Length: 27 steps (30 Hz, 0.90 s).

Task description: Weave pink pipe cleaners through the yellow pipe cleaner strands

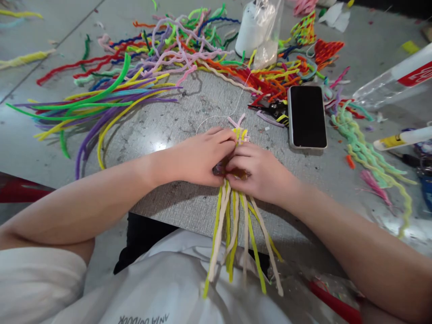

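We see a bundle of fuzzy yellow and cream strands (221, 225) near the scene's centre, its far end gathered compactly, with two pale pink tips (240, 120) splayed apart. Its middle is largely hidden; nearer us, the loose strands fan out slightly.

The yellow and cream strands (222, 225) look fuzzy, soft and matt, as does the colourful pile (182, 49). The tabletop (184, 114) has a finely textured finish with a dull sheen. The phone (308, 117) shows a smooth, glossy, glass-like screen; the bottle (388, 85) is clear, shiny plastic; the shirt (189, 279) is matt, creased cloth.
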{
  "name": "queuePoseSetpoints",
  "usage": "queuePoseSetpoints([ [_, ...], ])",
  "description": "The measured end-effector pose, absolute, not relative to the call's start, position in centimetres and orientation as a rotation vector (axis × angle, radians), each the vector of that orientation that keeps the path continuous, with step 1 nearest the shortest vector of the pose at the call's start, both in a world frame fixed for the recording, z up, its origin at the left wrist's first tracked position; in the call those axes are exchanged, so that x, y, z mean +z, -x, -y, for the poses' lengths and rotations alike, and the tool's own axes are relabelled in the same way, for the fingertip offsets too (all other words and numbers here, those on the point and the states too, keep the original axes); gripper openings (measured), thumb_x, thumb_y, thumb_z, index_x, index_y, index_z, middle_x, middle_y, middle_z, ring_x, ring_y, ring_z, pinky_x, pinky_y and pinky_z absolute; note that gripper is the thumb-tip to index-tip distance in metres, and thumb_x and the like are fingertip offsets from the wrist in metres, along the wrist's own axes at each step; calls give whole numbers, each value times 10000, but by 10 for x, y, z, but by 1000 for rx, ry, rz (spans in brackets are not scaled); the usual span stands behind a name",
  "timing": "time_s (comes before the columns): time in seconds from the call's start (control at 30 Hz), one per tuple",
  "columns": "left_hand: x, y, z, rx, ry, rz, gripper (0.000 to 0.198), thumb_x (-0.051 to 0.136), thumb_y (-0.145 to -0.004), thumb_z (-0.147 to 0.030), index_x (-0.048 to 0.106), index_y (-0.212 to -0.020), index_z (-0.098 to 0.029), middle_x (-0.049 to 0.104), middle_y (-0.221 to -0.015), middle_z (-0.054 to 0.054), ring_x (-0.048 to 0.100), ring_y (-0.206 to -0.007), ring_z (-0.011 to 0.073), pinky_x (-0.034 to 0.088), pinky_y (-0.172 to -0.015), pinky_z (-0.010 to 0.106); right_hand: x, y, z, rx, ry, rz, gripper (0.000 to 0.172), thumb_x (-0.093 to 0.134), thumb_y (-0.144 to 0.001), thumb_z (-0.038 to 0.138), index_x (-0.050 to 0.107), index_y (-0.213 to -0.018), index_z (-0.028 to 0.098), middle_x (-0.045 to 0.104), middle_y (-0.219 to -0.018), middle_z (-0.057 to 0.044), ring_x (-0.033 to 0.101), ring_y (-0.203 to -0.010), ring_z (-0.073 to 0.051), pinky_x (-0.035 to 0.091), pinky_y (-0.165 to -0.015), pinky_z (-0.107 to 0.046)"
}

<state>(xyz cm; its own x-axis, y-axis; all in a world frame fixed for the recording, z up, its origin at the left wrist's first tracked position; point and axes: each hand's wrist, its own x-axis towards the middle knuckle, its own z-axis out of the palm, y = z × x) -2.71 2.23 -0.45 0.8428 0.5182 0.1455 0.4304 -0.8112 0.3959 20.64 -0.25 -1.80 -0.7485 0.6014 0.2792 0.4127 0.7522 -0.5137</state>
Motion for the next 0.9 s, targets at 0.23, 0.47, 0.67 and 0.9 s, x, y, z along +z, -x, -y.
queuePoseSetpoints([
  [0.23, -7, 28, -21, 378, -2645, -703, 237, 740, -821, -234, 624, -1026, -207, 649, -1377, 170, 614, -1364, 387, 509, -1166, 540, -15, -203, 12, 646, 866, 2406, 142, 680, -972, 203, 647, -836, 230, 733, -917, -91, 694, -972, -296, 552, -898, -457],
  [0.47, -6, 33, -23, 382, -2570, -666, 130, 703, -924, -246, 614, -1015, -217, 632, -1414, 163, 594, -1383, 358, 502, -1179, 522, -20, -204, 22, 600, 929, 2468, 119, 767, -925, 279, 665, -957, 228, 691, -1022, -112, 655, -1020, -326, 538, -936, -493],
  [0.67, -7, 33, -21, 364, -2572, -683, 191, 714, -889, -224, 619, -1053, -204, 612, -1447, 185, 578, -1415, 377, 516, -1180, 540, -17, -200, 30, 592, 962, 2459, 62, 752, -929, 225, 715, -975, 207, 692, -1042, -122, 645, -1029, -322, 544, -946, -498],
  [0.9, -3, 34, -21, 353, -2627, -651, 203, 675, -904, -219, 624, -1097, -181, 617, -1468, 220, 584, -1427, 393, 517, -1216, 576, -8, -223, 19, 641, 847, 2385, 62, 699, -1003, 183, 705, -966, 231, 748, -1077, -93, 696, -1044, -272, 568, -926, -438],
])
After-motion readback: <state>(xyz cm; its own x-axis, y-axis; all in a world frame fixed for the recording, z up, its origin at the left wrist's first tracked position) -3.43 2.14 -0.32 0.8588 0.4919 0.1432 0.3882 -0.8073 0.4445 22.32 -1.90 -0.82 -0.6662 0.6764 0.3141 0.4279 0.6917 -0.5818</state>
